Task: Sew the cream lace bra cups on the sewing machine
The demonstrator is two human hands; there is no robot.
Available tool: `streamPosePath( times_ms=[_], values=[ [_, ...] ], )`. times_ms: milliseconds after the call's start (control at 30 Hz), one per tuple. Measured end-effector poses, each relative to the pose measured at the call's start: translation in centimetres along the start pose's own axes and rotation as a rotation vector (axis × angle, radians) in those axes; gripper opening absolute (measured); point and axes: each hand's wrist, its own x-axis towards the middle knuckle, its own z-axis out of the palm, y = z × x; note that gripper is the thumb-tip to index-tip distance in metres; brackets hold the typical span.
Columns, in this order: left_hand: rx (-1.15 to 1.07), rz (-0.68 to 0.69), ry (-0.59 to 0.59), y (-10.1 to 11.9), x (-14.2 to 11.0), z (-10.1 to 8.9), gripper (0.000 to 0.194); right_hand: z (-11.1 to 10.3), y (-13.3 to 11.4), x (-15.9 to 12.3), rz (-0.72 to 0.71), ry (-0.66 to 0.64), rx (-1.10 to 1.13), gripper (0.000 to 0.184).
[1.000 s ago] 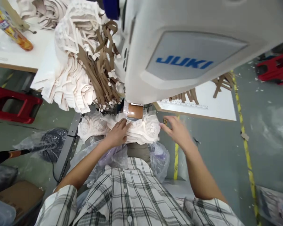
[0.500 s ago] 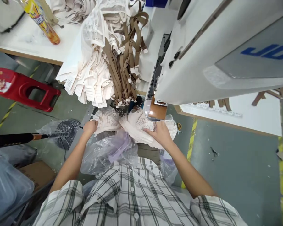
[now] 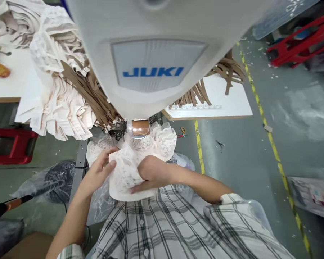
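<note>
A cream lace bra (image 3: 125, 172) lies below the sewing machine's head (image 3: 140, 129), part of it folded toward my body. At its left edge my left hand (image 3: 98, 172) grips the fabric between thumb and fingers. My right hand (image 3: 153, 172) is closed on the folded lace near the middle, its fingertips partly hidden in the cloth. More lace cups (image 3: 166, 140) spread behind, partly under the machine's end.
The white JUKI machine (image 3: 159, 32) fills the upper middle. Stacked cream pieces (image 3: 59, 104) and brown straps (image 3: 94, 97) hang at the left. More straps (image 3: 194, 95) lie on the right tabletop (image 3: 232, 104). Small yellow-handled snips (image 3: 183, 132) hang beside the lace.
My view has swung right. The bra, spread wide between my hands before, is now partly folded toward me. My hands have come closer together, and the right one has shifted onto the folded part.
</note>
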Motion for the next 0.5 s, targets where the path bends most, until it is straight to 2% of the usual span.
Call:
streamPosePath(
  times_ms=[67, 133, 200, 233, 267, 300, 333, 367, 400, 433, 500],
  values=[
    [-0.19, -0.153, -0.258, -0.4, 1.3, 1.0, 0.031, -1.5, -1.2, -3.0, 0.013, 0.01, 0.005, 0.063],
    [-0.26, -0.193, -0.382, -0.2, 2.2, 2.6, 0.035, -3.0, -1.8, -5.8, 0.088, -0.061, 0.048, 0.059],
    [-0.13, -0.105, -0.372, 0.8, 2.6, 4.4, 0.04, -4.3, -1.8, -8.2, 0.215, -0.165, 0.091, 0.053],
    [-0.026, -0.045, -0.359, 1.7, 2.7, 5.3, 0.043, -4.8, -1.5, -9.0, 0.3, -0.164, 0.087, 0.048],
    [0.071, 0.015, -0.356, 2.7, 2.8, 6.1, 0.045, -5.2, -1.2, -9.6, 0.388, -0.11, 0.07, 0.045],
    [0.149, 0.07, -0.369, 3.7, 3.0, 6.7, 0.046, -5.4, -0.8, -9.9, 0.463, -0.014, 0.057, 0.052],
    [0.203, 0.115, -0.398, 4.8, 3.1, 7.2, 0.045, -5.5, -0.4, -9.9, 0.515, 0.099, 0.066, 0.067],
    [0.24, 0.155, -0.431, 5.7, 3.3, 7.6, 0.044, -5.4, 0.0, -9.7, 0.537, 0.2, 0.114, 0.078],
    [0.272, 0.194, -0.447, 6.6, 3.5, 7.8, 0.043, -5.3, 0.4, -9.3, 0.524, 0.262, 0.196, 0.079],
    [0.309, 0.237, -0.429, 7.3, 3.7, 7.8, 0.043, -5.2, 0.8, -8.7, 0.489, 0.282, 0.292, 0.069],
    [0.387, 0.32, -0.308, 8.3, 4.3, 7.3, 0.046, -5.0, 1.4, -7.3, 0.437, 0.313, 0.43, 0.038]
  ],
)
